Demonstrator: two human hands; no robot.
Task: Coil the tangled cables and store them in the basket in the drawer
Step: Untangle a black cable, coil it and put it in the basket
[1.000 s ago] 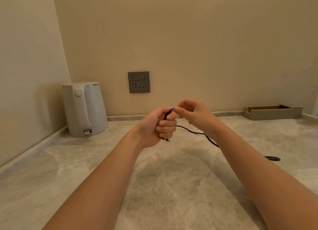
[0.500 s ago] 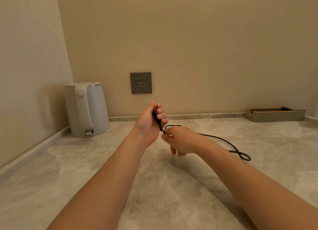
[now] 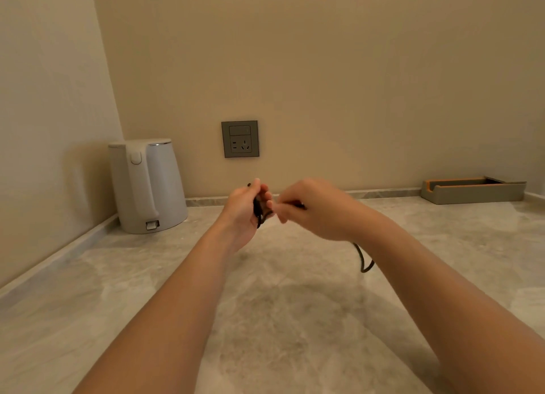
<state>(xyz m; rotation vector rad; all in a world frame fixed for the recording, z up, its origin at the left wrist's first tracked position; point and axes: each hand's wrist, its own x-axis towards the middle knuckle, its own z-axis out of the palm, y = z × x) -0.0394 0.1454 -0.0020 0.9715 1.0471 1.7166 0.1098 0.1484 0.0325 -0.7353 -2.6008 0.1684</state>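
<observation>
Marble counter [image 3: 295,320] meets beige walls at a far-left corner. A kettle [image 3: 147,187] stands far left, a socket [image 3: 240,139] is on the far wall, and a tray [image 3: 472,191] sits far right, all well apart from the hands. Mid-counter, the left hand [image 3: 243,212] curls round a coiled black cable [image 3: 258,210] — the right hand [image 3: 317,211] pinches its strand, and a loop hangs below.

A white plastic electric kettle [image 3: 147,184] with a tall handle and a chrome rim stands at centre left of the frame, in the corner of a pale grey marble-patterned stone bench [image 3: 280,320]. On the plain beige wall [image 3: 324,69] behind it, to the kettle's right, sits a square grey socket plate [image 3: 240,139] with a switch above the pin holes. At far right, against the wall, lies a low grey rectangular tray with an orange inner edge [image 3: 472,191].
</observation>
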